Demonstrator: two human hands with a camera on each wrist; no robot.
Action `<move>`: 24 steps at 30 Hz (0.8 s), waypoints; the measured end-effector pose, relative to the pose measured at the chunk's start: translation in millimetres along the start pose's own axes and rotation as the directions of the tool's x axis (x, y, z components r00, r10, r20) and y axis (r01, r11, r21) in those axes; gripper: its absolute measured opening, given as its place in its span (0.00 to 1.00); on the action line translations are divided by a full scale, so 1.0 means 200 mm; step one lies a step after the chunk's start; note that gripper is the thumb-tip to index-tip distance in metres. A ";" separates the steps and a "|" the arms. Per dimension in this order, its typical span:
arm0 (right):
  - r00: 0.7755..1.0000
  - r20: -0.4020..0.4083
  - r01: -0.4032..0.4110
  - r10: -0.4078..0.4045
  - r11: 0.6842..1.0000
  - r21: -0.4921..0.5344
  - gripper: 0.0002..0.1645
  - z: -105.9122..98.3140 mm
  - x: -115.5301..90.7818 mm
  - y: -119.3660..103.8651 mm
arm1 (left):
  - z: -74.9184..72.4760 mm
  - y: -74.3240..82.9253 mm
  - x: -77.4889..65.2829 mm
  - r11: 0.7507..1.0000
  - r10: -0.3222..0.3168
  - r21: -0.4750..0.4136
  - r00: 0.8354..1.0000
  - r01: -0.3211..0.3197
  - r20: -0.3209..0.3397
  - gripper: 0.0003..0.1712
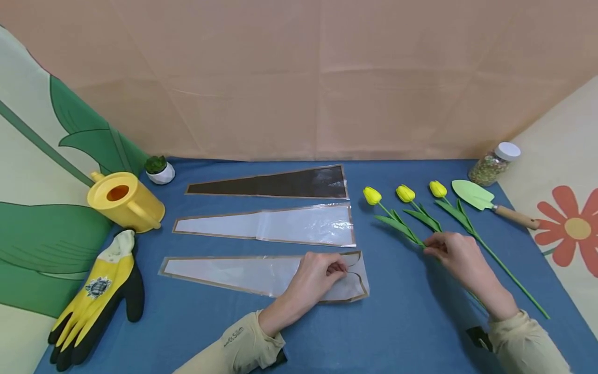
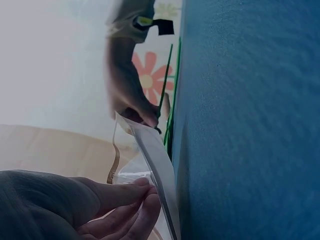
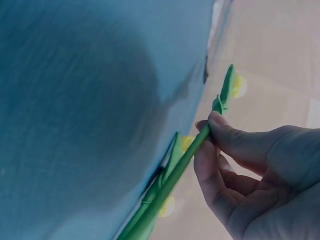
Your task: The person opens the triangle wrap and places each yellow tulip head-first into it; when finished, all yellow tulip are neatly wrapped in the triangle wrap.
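Note:
My left hand pinches the wide right end of the nearest white flower sleeve, which tapers to the left and has a gold-brown border. In the left wrist view, thumb and fingers hold the film edge, and the mouth gapes there. My right hand pinches the green stem of the leftmost yellow tulip just below its leaves, the bloom pointing away from me. Two more yellow tulips, a middle one and a right one, lie beside it.
Behind the nearest sleeve lie another white sleeve and a black one. To the left are a yellow watering can, a potted succulent and a gardening glove. A trowel and a lidded jar are at right.

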State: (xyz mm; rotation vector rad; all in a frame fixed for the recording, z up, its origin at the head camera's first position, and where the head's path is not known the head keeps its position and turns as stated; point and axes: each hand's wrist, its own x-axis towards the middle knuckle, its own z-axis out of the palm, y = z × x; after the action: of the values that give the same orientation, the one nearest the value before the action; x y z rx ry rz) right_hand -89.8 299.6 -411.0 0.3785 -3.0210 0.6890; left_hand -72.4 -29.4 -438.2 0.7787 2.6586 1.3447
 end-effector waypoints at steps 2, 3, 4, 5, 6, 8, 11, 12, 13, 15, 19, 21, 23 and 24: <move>1.000 0.006 -0.001 0.001 1.000 0.020 0.03 -0.01 0.00 -0.02 | 0.00 0.00 0.00 1.000 0.006 0.000 1.000 -0.006 -0.001 0.05; 1.000 0.014 -0.005 0.005 0.999 0.034 0.03 -0.02 0.00 -0.02 | 0.00 0.00 0.00 1.000 0.007 -0.001 1.000 -0.007 -0.001 0.05; 1.000 0.025 -0.013 0.012 0.999 0.049 0.03 -0.03 -0.01 -0.03 | 0.00 0.00 0.00 1.000 0.009 -0.003 1.000 -0.009 0.001 0.05; 0.999 0.038 -0.024 0.021 0.997 0.068 0.03 -0.04 -0.01 -0.04 | 0.00 0.00 0.00 1.000 0.010 -0.006 1.000 -0.010 0.004 0.05; 0.998 0.053 -0.037 0.032 0.996 0.086 0.03 -0.05 -0.01 -0.04 | 0.00 0.00 0.00 1.000 0.009 -0.009 1.000 -0.009 0.006 0.05; 0.995 0.085 -0.068 0.058 0.990 0.124 0.03 -0.08 -0.02 -0.05 | 0.00 0.00 0.00 1.000 0.011 -0.014 1.000 -0.011 0.011 0.05; 0.988 0.123 -0.115 0.094 0.977 0.177 0.06 -0.11 -0.03 -0.06 | 0.01 0.00 0.00 1.000 0.016 -0.019 1.000 -0.015 0.017 0.04; 0.986 0.132 -0.127 0.103 0.972 0.197 0.07 -0.12 -0.03 -0.06 | 0.01 0.00 0.00 1.000 0.019 -0.017 1.000 -0.019 0.017 0.04; 0.984 0.141 -0.140 0.111 0.966 0.217 0.09 -0.13 -0.03 -0.06 | 0.01 0.00 0.00 1.000 0.023 -0.015 1.000 -0.023 0.016 0.04; 0.979 0.161 -0.162 0.122 0.949 0.270 0.11 -0.14 -0.04 -0.06 | 0.01 0.00 0.00 1.000 0.025 -0.013 1.000 -0.025 0.014 0.04; 0.973 0.180 -0.209 0.146 0.888 0.409 0.15 -0.14 -0.04 -0.04 | 0.01 0.00 0.00 1.000 0.021 -0.010 1.000 -0.021 0.012 0.05; 0.971 0.176 -0.229 0.163 0.846 0.481 0.17 -0.15 -0.04 -0.03 | 0.00 0.00 -0.01 1.000 0.017 -0.009 1.000 -0.017 0.012 0.05; 0.969 0.166 -0.245 0.184 0.809 0.535 0.18 -0.15 -0.04 -0.02 | 0.00 0.00 0.00 1.000 0.016 -0.007 1.000 -0.016 0.014 0.04; 0.968 0.160 -0.249 0.192 0.791 0.559 0.18 -0.15 -0.04 -0.02 | 0.00 0.00 0.00 1.000 0.016 -0.004 1.000 -0.016 0.015 0.04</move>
State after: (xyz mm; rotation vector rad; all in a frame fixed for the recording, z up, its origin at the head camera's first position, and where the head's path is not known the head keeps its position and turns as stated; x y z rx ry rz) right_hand -81.2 311.3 -382.9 0.0511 -2.8944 1.6649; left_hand -71.3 -29.2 -438.5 0.8083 2.6430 1.3419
